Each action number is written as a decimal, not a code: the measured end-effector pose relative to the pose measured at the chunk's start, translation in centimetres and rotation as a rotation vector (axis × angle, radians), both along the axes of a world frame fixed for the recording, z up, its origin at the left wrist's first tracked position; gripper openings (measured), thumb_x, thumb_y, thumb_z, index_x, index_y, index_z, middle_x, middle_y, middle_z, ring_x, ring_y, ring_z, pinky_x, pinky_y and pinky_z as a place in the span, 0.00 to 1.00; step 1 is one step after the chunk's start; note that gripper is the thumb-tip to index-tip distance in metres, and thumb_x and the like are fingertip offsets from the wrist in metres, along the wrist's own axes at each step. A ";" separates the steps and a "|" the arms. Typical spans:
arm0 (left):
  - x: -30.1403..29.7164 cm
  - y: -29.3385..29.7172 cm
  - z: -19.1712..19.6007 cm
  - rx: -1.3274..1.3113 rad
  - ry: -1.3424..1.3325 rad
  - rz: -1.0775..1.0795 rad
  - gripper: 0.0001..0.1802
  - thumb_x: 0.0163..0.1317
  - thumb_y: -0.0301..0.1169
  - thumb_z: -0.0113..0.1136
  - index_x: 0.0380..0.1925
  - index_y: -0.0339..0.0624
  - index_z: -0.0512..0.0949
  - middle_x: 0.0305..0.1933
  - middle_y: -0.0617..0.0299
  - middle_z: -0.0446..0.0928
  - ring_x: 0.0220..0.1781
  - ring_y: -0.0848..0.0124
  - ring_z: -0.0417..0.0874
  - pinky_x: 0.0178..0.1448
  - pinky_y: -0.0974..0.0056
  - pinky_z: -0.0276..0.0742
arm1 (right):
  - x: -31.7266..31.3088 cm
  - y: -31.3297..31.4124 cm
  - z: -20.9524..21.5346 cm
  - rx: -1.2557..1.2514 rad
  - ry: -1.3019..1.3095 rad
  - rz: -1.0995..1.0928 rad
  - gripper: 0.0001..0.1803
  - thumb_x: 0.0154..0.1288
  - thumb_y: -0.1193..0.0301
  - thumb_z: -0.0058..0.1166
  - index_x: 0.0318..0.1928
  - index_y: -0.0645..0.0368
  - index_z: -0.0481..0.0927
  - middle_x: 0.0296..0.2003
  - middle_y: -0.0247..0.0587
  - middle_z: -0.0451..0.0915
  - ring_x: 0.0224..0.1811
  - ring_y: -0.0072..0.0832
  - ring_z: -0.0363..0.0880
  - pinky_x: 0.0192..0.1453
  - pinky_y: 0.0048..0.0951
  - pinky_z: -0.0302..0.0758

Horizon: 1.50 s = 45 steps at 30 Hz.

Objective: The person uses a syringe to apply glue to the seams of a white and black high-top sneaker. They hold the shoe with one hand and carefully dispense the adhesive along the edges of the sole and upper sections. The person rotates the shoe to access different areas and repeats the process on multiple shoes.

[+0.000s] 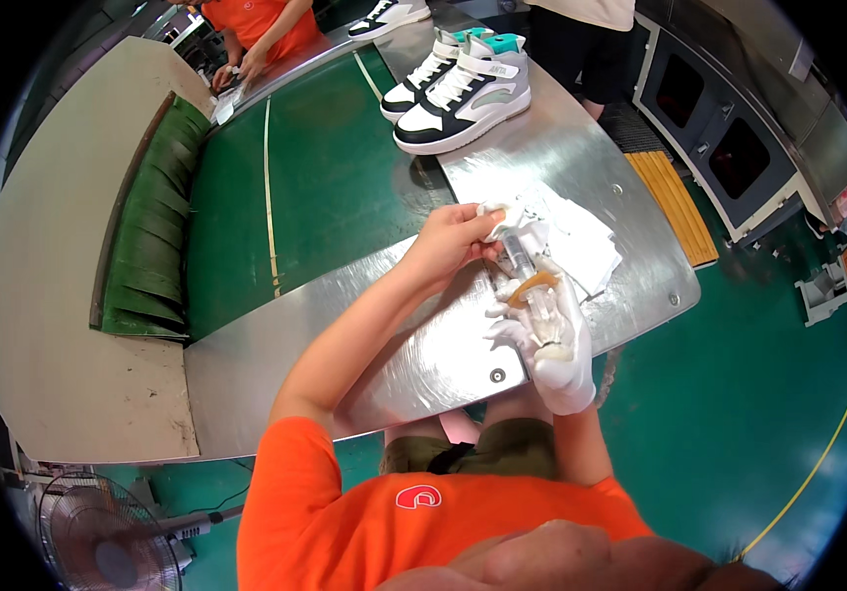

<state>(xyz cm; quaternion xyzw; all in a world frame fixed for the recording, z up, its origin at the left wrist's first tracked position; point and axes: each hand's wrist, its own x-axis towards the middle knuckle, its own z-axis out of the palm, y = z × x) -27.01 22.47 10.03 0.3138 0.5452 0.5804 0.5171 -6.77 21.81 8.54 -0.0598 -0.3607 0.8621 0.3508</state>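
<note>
Your right hand (553, 340) wears a white glove; left hand (451, 241) bare. Sneakers (463, 89): white, grey, black, teal tongues. Conveyor belt (330, 187) dark green, surface (581, 158) bare silver steel. Your shirt (364, 532) orange.

Bare steel worktop (423, 364) lies open at 7 o'clock from the hands, out to the near edge. At 11 o'clock the green belt (335, 187) runs free up to a co-worker's hands (236, 69). At 12 o'clock two sneakers (458, 89) block the steel strip. White papers (581, 241) cover the worktop at 2 o'clock. Left hand (453, 241) and gloved right hand (551, 335) meet over the worktop's right part, crowding passage there.
</note>
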 end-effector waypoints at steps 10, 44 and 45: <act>-2.3 10.1 -0.6 0.279 1.322 -0.418 0.21 0.61 0.28 0.54 0.56 0.46 0.76 0.46 0.46 0.80 0.43 0.50 0.80 0.51 0.57 0.75 | 0.5 -2.2 -1.9 0.519 -0.575 -0.117 0.55 0.38 0.83 0.68 0.68 0.62 0.52 0.43 0.38 0.64 0.31 0.17 0.67 0.36 0.18 0.72; -4.9 -18.7 21.1 0.695 1.056 0.543 0.27 0.58 0.38 0.67 0.53 0.33 0.75 0.49 0.56 0.78 0.49 0.68 0.80 0.54 0.66 0.74 | 1.4 -1.6 1.4 0.932 -0.864 -0.221 0.37 0.44 0.72 0.69 0.55 0.63 0.65 0.31 0.34 0.74 0.31 0.20 0.73 0.39 0.25 0.75; -4.5 -20.3 20.1 0.730 0.945 0.518 0.28 0.59 0.37 0.66 0.54 0.31 0.74 0.51 0.55 0.77 0.50 0.69 0.79 0.56 0.66 0.74 | 1.5 -1.8 2.3 0.838 -0.909 -0.136 0.37 0.45 0.71 0.69 0.56 0.64 0.65 0.32 0.35 0.74 0.33 0.20 0.74 0.41 0.25 0.76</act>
